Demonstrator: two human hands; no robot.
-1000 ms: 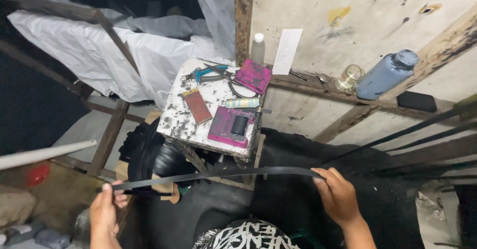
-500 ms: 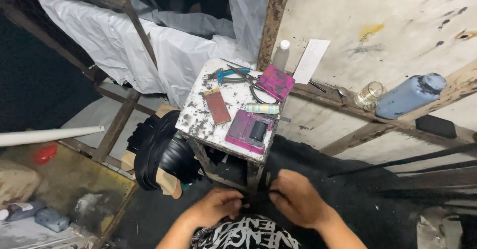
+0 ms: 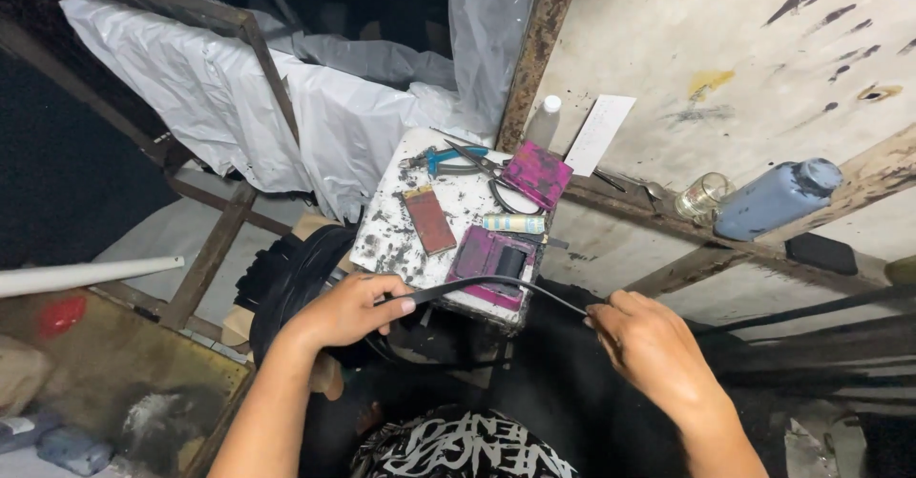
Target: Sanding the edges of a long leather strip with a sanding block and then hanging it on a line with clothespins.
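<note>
A thin black rubber strip [image 3: 482, 284] arcs between my two hands, just in front of a small stained white table [image 3: 386, 239]. My left hand [image 3: 348, 308] pinches the strip's left end between thumb and fingers. My right hand [image 3: 649, 344] grips the strip's right part, and the strip runs on past it to the right. On the table lie a brown flat block [image 3: 428, 218], a magenta tray [image 3: 491, 263], a small tube [image 3: 513, 223], teal-handled pliers [image 3: 441, 160] and a magenta pad [image 3: 537, 174].
A black rubber tyre or tube bundle [image 3: 291, 273] lies left of the table. A white bottle [image 3: 544, 120], a glass jar [image 3: 701, 197] and a blue-grey bottle [image 3: 778, 198] stand on a rusty ledge by the spotted wall. White plastic sheeting [image 3: 219, 96] hangs behind.
One second ago my hands held the strip stretched wide apart. They then came together close to my body. Now they are apart again, with the strip bowed between them.
</note>
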